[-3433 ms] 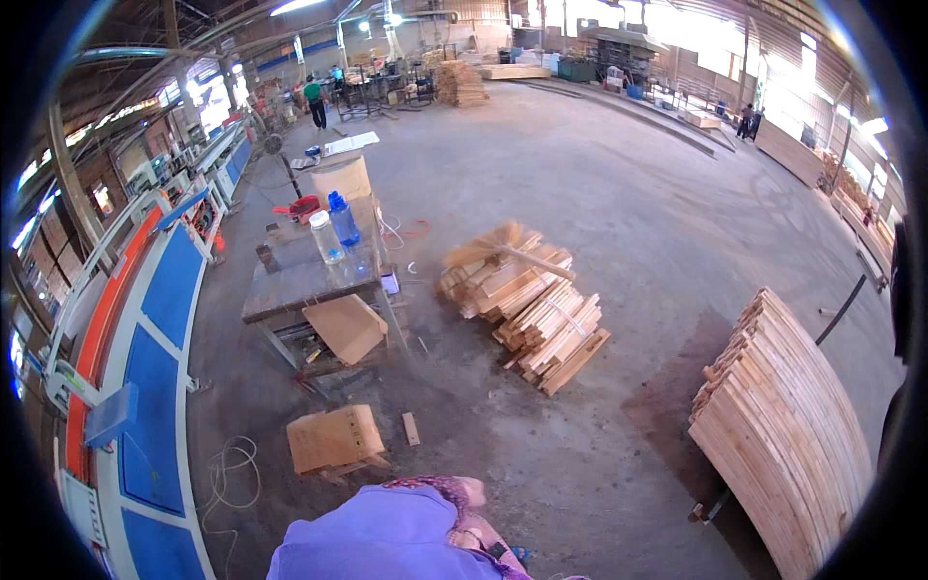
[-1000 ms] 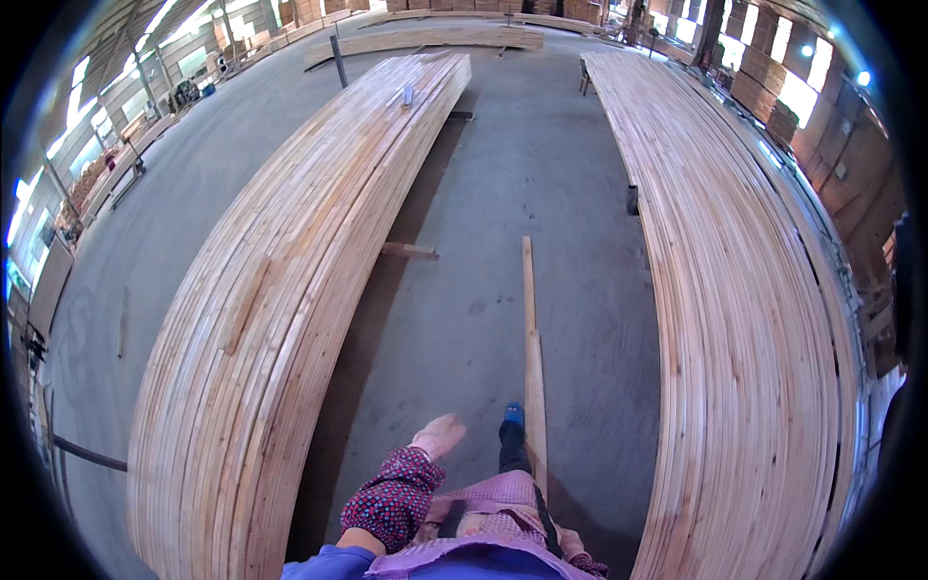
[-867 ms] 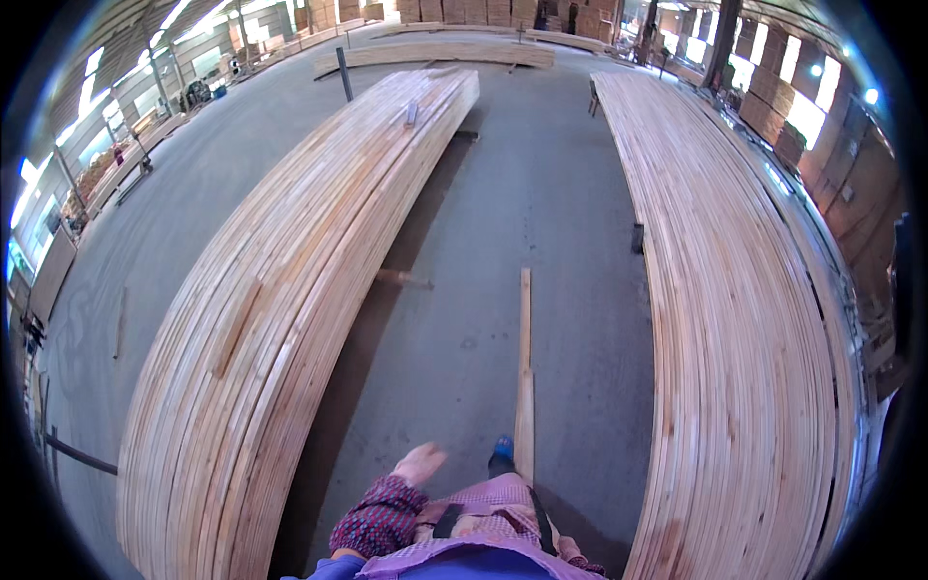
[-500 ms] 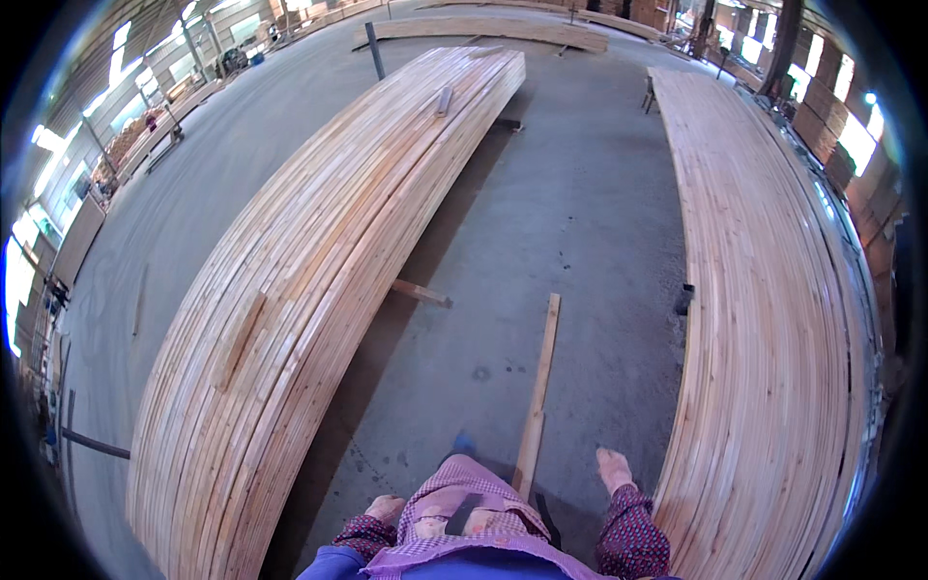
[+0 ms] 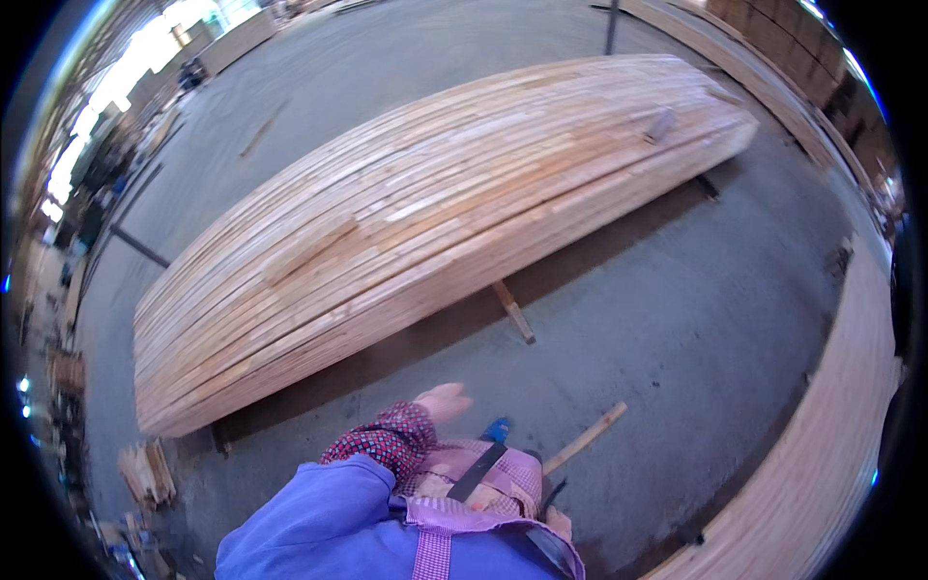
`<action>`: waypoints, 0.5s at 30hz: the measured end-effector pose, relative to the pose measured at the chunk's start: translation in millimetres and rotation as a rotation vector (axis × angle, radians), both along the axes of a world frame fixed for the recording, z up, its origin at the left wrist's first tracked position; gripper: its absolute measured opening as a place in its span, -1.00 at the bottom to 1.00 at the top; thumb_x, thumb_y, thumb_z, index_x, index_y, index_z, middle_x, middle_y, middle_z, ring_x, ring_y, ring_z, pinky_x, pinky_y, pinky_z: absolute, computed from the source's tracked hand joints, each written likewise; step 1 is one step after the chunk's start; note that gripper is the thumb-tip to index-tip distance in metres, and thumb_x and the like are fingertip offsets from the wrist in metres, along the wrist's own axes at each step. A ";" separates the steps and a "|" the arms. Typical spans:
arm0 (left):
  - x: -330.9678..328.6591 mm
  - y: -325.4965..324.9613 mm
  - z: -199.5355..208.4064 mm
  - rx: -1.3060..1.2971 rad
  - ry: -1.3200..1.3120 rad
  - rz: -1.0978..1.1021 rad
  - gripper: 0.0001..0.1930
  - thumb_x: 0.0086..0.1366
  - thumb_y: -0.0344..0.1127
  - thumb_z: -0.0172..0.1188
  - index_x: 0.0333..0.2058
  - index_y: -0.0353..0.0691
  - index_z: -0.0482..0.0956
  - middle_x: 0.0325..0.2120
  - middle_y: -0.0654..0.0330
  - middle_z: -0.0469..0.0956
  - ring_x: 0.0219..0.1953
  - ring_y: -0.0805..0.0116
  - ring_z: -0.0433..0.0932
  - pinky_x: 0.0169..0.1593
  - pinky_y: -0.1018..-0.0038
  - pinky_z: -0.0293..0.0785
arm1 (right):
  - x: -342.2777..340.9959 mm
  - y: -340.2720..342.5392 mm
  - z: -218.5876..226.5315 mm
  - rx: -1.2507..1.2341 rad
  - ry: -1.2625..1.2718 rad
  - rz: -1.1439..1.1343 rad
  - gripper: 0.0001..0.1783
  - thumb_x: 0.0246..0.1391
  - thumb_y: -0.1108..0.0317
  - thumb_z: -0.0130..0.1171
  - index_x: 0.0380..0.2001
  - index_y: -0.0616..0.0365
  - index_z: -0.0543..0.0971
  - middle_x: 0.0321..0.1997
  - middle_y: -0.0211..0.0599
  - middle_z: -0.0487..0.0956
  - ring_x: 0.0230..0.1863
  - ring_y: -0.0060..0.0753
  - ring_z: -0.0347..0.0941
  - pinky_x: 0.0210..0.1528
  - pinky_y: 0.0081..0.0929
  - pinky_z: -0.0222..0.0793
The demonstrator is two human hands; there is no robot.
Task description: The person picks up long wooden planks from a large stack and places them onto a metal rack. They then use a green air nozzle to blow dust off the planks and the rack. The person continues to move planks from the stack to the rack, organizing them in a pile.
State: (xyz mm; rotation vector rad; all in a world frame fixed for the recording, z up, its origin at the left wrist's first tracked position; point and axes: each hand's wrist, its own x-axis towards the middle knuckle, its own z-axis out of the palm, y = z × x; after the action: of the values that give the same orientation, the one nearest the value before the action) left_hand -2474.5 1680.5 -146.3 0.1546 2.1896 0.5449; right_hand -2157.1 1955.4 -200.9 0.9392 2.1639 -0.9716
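My left hand [image 5: 445, 402] hangs in front of my body, over the concrete floor. It holds nothing, and its fingers look stretched out, though slightly blurred. Close beyond it lies a long stack of pale wooden boards [image 5: 416, 290], which the hand does not touch. On that stack rest a short wood piece [image 5: 314, 249] and a smaller block [image 5: 661, 126]. Part of my right hand [image 5: 559, 525] shows low beside my checked apron [image 5: 512, 474]; its fingers are hidden.
A second board stack [image 5: 802, 474] curves along the right side. Bearer timber [image 5: 514, 311] sticks out from under the first stack. A narrow wood strip [image 5: 586, 437] lies on the floor by my feet. Offcuts [image 5: 148, 474] sit at the lower left. A dark post [image 5: 611, 27] rises behind the stack.
My view has turned left, so the first stack now lies across in front of me. My left hand has come forward and up; my right hand has drawn in beside my body.
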 end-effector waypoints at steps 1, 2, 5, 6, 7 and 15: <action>-13.1 6.7 4.8 0.077 0.050 0.053 -0.48 0.24 -0.07 0.01 0.10 -0.24 0.37 0.05 -0.10 0.42 0.10 0.05 0.41 0.12 0.31 0.34 | -22.1 6.7 16.0 -0.004 0.024 0.019 -0.55 0.11 0.07 -0.07 -0.31 0.28 0.57 -0.26 0.09 0.58 -0.13 0.13 0.48 -0.10 -0.15 0.35; -28.7 22.5 23.1 0.134 0.102 0.076 -0.45 0.22 -0.05 -0.01 0.13 -0.22 0.33 0.08 -0.08 0.40 0.13 0.05 0.38 0.14 0.27 0.31 | -34.9 26.1 -5.0 -0.058 0.010 0.091 -0.55 0.11 0.08 -0.06 -0.30 0.28 0.58 -0.25 0.08 0.58 -0.13 0.12 0.48 -0.11 -0.16 0.36; -64.0 44.4 42.8 0.153 0.243 0.074 -0.39 0.22 -0.04 -0.01 0.19 -0.23 0.25 0.14 -0.04 0.34 0.17 0.08 0.34 0.20 0.32 0.26 | -72.5 99.1 -95.5 -0.078 -0.118 0.533 -0.56 0.09 0.10 -0.03 -0.25 0.28 0.58 -0.22 0.09 0.58 -0.12 0.09 0.49 -0.11 -0.20 0.37; -77.9 43.2 45.3 0.139 0.279 0.033 -0.37 0.22 -0.04 0.00 0.21 -0.23 0.22 0.16 -0.02 0.32 0.18 0.10 0.34 0.21 0.36 0.25 | -89.3 109.4 -110.8 0.017 -0.196 0.816 -0.56 0.08 0.11 -0.02 -0.22 0.29 0.58 -0.19 0.11 0.58 -0.11 0.08 0.49 -0.11 -0.23 0.38; -82.1 32.9 41.0 0.092 0.244 0.126 -0.35 0.20 -0.04 0.01 0.22 -0.20 0.20 0.14 -0.05 0.34 0.17 0.06 0.34 0.20 0.31 0.26 | -120.0 113.3 -77.2 0.059 -0.202 0.531 -0.59 0.04 0.13 -0.03 -0.30 0.24 0.60 -0.22 0.09 0.58 -0.13 0.09 0.51 -0.16 -0.16 0.41; -212.0 -141.0 6.6 -0.348 0.156 0.520 -0.32 0.04 -0.11 0.19 0.12 -0.29 0.27 -0.17 -0.15 0.55 -0.06 -0.02 0.53 0.02 0.26 0.42 | -327.4 180.1 -48.2 -0.023 0.276 -0.243 -0.59 0.04 0.06 -0.01 -0.50 0.22 0.57 -0.68 -0.33 0.41 -0.65 -0.46 0.31 -0.57 -0.39 0.23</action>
State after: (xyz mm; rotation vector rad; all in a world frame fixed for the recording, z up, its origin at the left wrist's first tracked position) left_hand -2686.4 1539.5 -139.7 -0.5902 2.4434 0.4296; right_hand -2484.5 2135.5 -249.1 1.1332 2.2920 -1.3063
